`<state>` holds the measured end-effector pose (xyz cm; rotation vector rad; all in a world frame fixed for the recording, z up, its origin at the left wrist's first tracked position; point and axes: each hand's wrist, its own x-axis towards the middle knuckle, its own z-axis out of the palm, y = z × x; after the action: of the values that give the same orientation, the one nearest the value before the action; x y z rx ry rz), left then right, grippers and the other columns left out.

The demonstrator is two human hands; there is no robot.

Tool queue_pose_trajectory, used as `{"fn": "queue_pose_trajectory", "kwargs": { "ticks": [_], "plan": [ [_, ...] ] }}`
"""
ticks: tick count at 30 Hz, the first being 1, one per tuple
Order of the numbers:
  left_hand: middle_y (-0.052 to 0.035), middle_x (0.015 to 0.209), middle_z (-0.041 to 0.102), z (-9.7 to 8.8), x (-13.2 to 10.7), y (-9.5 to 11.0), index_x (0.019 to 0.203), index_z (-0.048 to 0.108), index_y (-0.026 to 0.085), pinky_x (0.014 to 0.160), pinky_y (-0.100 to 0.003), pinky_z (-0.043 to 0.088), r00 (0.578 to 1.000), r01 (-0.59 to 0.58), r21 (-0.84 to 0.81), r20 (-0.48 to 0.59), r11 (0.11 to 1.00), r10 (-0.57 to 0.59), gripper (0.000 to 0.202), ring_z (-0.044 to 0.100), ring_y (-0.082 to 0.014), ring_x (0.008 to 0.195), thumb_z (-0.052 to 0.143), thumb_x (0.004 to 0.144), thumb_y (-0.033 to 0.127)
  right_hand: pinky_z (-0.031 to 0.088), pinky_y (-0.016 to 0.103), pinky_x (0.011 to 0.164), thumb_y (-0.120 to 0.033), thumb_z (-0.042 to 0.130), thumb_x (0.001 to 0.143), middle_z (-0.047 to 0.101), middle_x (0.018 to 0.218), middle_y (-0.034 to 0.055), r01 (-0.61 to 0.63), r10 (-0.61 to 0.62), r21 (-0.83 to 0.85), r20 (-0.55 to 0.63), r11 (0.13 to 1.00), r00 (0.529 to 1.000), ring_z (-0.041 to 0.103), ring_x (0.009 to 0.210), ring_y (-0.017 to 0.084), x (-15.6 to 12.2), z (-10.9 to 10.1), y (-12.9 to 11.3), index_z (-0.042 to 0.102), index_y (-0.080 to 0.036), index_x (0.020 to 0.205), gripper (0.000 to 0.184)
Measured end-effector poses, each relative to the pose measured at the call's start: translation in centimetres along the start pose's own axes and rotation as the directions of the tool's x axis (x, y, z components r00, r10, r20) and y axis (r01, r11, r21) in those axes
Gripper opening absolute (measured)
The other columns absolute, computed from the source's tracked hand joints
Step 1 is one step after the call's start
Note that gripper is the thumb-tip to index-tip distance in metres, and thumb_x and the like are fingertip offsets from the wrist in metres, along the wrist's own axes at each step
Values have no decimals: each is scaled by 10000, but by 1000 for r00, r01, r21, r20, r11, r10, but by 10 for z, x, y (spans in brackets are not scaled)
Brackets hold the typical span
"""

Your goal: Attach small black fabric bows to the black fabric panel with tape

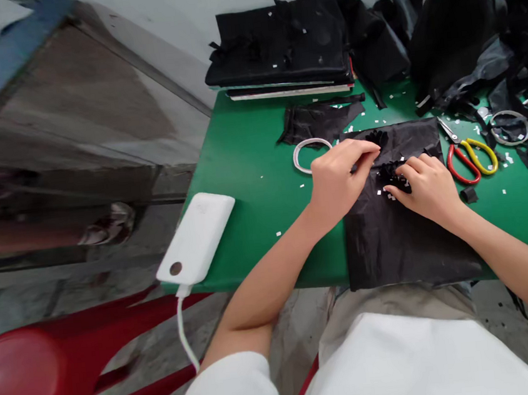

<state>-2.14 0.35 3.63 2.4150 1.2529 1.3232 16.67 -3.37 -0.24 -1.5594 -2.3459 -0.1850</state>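
On the green table a black fabric sheet (410, 239) lies flat beneath both hands, overhanging the front edge. My left hand (342, 177) is closed in a pinch over its upper part; whatever sits between thumb and forefinger is too small to make out. Just beyond those fingertips is a dark ruffled cluster (378, 138). My right hand (428, 186) curls its thumb and fingers around a second bunch of small black pieces (388, 175), with tiny white bits scattered beside the thumb. Right of the sheet lie scissors (469, 154) with one red and one yellow handle, blades partly apart.
A white tape ring (296, 156) and black scrap (317, 119) lie left of the sheet. Folded black material (280, 38) is stacked behind; black bags (458, 32) and another ring (511, 127) are at right. A corded white power bank (197, 236) sits near the left edge, beside a red chair (23, 380).
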Motion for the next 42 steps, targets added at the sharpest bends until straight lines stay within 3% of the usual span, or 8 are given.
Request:
{"fn": "queue_pose_trajectory", "kwargs": {
  "ticks": [6,11,14,17,21,24,34,42],
  "plan": [
    [46,763,760,4,-5,7,862,703,183,654,-149,505,1000,10,-110,5,994,-10,73,680,-58,656,666,874,121,416,345,736,-281,510,950,710,815,87,-18,22,89,-51,996,998,590,778,230,4,11,2,709,-153,861,253],
    [25,779,775,5,-8,15,852,718,174,658,-150,530,991,118,-292,97,949,-94,60,713,-75,669,667,868,147,428,302,645,-230,539,865,656,687,48,-132,192,405,-111,905,975,569,650,172,7,6,5,672,-173,750,185],
    [15,763,770,8,-12,20,835,722,170,650,-161,555,960,270,-454,199,849,-199,52,728,-89,659,675,856,178,390,268,567,-232,589,797,612,607,1,-239,354,631,-61,738,933,513,548,121,10,-4,8,654,-183,693,132],
    [16,718,753,14,-15,25,812,706,168,595,-180,570,891,455,-585,311,671,-332,43,729,-109,618,704,815,212,352,250,511,-275,637,772,579,560,-21,-359,478,812,115,460,871,453,497,91,13,-12,9,668,-177,665,148],
    [-4,706,754,19,-16,26,804,683,157,537,-189,555,808,582,-658,400,478,-433,80,732,-126,604,711,769,222,303,232,453,-308,710,724,567,538,-29,-425,498,895,308,138,811,389,462,66,14,-16,6,713,-172,664,149],
    [-12,710,761,21,-15,24,800,671,153,517,-188,543,786,600,-692,420,400,-453,101,725,-121,590,718,748,227,284,220,432,-309,741,705,553,516,-33,-449,483,893,378,36,790,392,451,59,13,-18,3,726,-167,661,150],
    [52,577,688,27,-13,19,732,652,177,467,-192,503,787,584,-731,402,352,-468,81,666,-102,504,715,689,205,315,227,468,-291,779,682,624,582,-24,-399,471,916,332,45,817,436,489,61,12,-18,-2,727,-178,674,124],
    [72,575,664,24,-12,20,804,598,191,483,-188,485,783,605,-698,435,383,-444,136,642,-87,498,687,700,184,301,229,466,-304,751,710,546,528,-46,-412,440,906,331,101,835,416,484,62,12,-19,0,697,-175,667,146]
  ]
}}
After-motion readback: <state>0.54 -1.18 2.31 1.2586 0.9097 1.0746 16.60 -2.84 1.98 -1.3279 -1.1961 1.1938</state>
